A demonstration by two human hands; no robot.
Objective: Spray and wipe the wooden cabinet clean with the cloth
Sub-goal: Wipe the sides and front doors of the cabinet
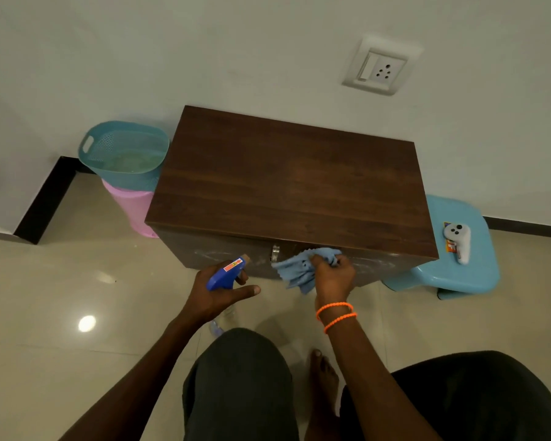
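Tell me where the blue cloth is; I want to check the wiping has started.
The blue cloth is bunched in the right hand, against the wooden cabinet's front face beside its metal handle, just right of centre in the head view.

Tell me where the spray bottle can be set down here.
The cabinet top is bare from the wall edge to the front edge. Open floor lies left of the left hand, which holds the spray bottle. The stool is partly taken by a white controller; the baskets crowd the cabinet's left side.
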